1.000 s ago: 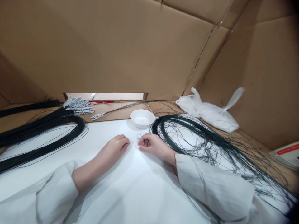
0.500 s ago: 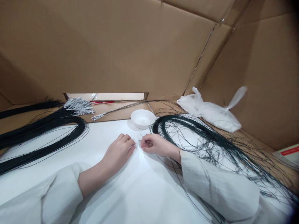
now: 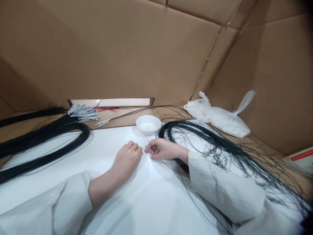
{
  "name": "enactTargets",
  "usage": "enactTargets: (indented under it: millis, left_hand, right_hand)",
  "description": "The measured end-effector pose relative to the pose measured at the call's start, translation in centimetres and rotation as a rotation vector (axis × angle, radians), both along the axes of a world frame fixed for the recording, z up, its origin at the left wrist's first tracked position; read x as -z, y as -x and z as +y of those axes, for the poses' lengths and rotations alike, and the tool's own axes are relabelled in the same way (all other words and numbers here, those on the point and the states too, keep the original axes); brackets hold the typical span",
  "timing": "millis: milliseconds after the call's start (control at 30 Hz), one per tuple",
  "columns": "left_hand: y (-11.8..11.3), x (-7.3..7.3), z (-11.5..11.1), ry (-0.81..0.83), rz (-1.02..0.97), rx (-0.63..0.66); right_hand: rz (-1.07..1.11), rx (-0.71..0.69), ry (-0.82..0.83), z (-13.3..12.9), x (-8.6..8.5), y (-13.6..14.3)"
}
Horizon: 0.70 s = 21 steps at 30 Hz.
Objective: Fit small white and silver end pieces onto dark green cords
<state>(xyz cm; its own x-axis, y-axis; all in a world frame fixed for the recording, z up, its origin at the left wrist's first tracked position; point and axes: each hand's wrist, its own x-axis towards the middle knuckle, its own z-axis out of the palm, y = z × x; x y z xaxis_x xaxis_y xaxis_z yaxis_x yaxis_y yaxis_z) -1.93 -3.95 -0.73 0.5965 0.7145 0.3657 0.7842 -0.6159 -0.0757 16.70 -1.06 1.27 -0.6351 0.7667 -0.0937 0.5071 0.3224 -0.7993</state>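
Observation:
My right hand (image 3: 164, 149) is closed in a pinch on a thin dark cord, whose short end stands up past the fingertips. A longer stretch of cord seems to trail from this hand back under the right sleeve. Just to its left, my left hand (image 3: 128, 160) is curled shut, thumb and fingertips together near the cord's end. Whatever it pinches is too small to make out. A tiny pale piece shows in the narrow gap between the hands. Behind them stands a white bowl (image 3: 148, 132), its contents unclear.
Right of the bowl lies a loose coil of dark cords (image 3: 207, 131). At left are black cord bundles (image 3: 80, 133) and cords with white-beaded-looking ends (image 3: 83, 112). A tied white plastic bag (image 3: 227, 122) rests by the cardboard wall (image 3: 110, 49), which has a slot.
My left hand has rolled, its fingers now curled tighter and its thumb less visible. The right hand has shifted slightly left, narrowing the gap. The view has moved a little.

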Motion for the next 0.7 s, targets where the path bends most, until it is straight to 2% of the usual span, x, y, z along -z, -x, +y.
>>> enactTargets:
  millis: [67, 133, 233, 333, 433, 567, 633, 700]
  left_hand:
    - [0.5, -0.3, 0.0, -0.012, -0.01, -0.015]
    - [1.3, -1.3, 0.2, -0.037, -0.061, -0.045]
    - [2.0, -3.8, 0.8, -0.116, -0.251, -0.081]
    - [1.1, -6.8, 2.5, -0.2, -0.398, -0.054]
    - [-1.1, -8.4, 5.6, -0.187, -0.388, -0.026]
    - [-3.0, -8.2, 9.1, -0.107, -0.31, -0.046]
    - [-2.8, -7.6, 8.9, -0.097, -0.298, -0.047]
    - [-2.1, -6.6, 7.0, -0.091, -0.282, -0.035]
  right_hand:
    - [0.048, -0.027, 0.093, 0.2, 0.0, -0.4]
    - [0.113, -0.064, 0.185, 0.6, -0.1, -0.8]
    - [0.205, -0.12, 0.299, 1.1, 0.0, -1.6]
    - [0.28, -0.142, 0.403, 1.5, 0.4, -2.1]
    - [0.315, -0.087, 0.396, 1.5, 0.8, -2.0]
    - [0.222, -0.033, 0.3, 1.1, 0.7, -1.7]
    - [0.187, -0.044, 0.289, 1.1, 0.4, -1.8]
    - [0.164, -0.065, 0.291, 1.1, 0.2, -1.8]
